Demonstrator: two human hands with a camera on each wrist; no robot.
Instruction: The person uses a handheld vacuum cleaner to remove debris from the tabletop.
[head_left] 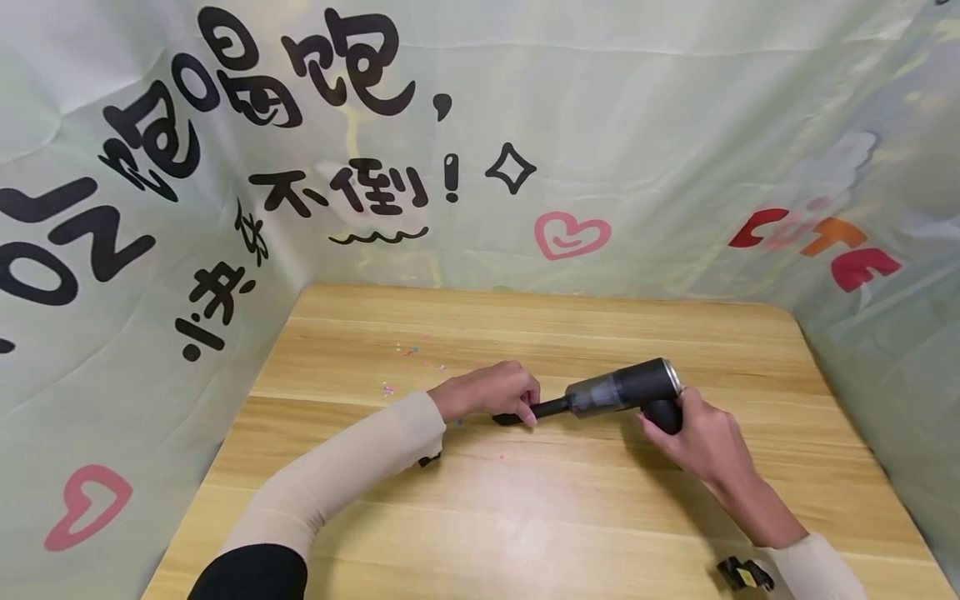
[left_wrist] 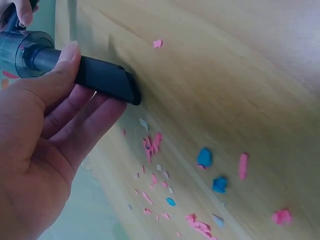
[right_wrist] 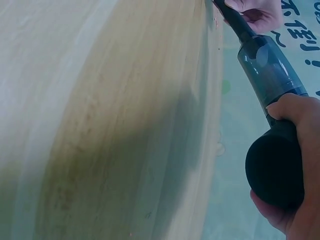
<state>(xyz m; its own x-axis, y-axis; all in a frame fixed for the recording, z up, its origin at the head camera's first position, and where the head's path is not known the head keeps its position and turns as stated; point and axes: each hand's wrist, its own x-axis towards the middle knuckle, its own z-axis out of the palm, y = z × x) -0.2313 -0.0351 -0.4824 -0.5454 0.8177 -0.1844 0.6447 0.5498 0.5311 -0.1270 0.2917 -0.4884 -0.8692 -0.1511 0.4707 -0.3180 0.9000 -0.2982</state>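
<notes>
A black handheld vacuum (head_left: pixel 637 382) with a clear dust chamber (right_wrist: pixel 270 65) is held over the wooden table, its nozzle toward the left. My right hand (head_left: pixel 708 437) grips the handle (head_left: pixel 663 414); in the right wrist view the right hand (right_wrist: pixel 295 125) wraps round the dark handle (right_wrist: pixel 275 165). My left hand (head_left: pixel 498 390) pinches the flat black nozzle (left_wrist: pixel 107 79) between thumb and fingers, the left hand (left_wrist: pixel 55 130) lying beneath it in the left wrist view. Pink scraps (left_wrist: pixel 151 146) and blue scraps (left_wrist: pixel 204 157) lie on the table beyond the nozzle's tip.
The wooden table (head_left: pixel 495 517) is bounded by pale printed cloth (head_left: pixel 645 150) at the back and sides. More small coloured scraps (head_left: pixel 387 389) are scattered left of the nozzle, toward the table's back left.
</notes>
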